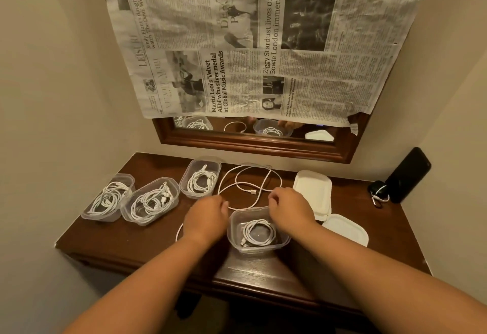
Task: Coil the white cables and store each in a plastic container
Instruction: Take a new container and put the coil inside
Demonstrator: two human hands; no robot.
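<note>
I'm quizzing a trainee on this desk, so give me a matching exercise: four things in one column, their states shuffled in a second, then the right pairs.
Things
1. loose white cable
2. black phone
3. newspaper
4. stack of white lids

States
a. propped against the wall
b. piled one on another
c. hanging over the mirror
d. lying uncoiled

Pairs: 1-d, 2-a, 3-c, 4-b
</note>
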